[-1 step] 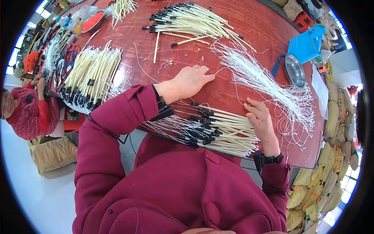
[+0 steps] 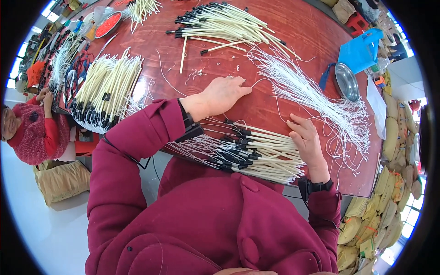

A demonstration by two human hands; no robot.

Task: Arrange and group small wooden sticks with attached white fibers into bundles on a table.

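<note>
My left hand (image 2: 224, 95) is over the middle of the red table, back upward, fingers drawn together. A thin white string (image 2: 261, 80) runs from its thumb tip toward a bundle of white strings (image 2: 316, 98) on the right. My right hand (image 2: 306, 141) holds nothing I can make out; its fingers are bent and apart. It rests beside the right end of a pile of cream sticks with black fittings (image 2: 270, 149), which lies along the near edge. White strings trail leftward from those black fittings, partly under my left sleeve. The left fingertips are partly hidden.
More cream sticks with black ends (image 2: 224, 25) lie at the far side, and another stack (image 2: 107, 89) at the left. A metal bowl (image 2: 347, 82) and blue container (image 2: 360, 51) stand at the right. A dish of red bits (image 2: 108, 25) is far left. Another person (image 2: 39, 128) sits left.
</note>
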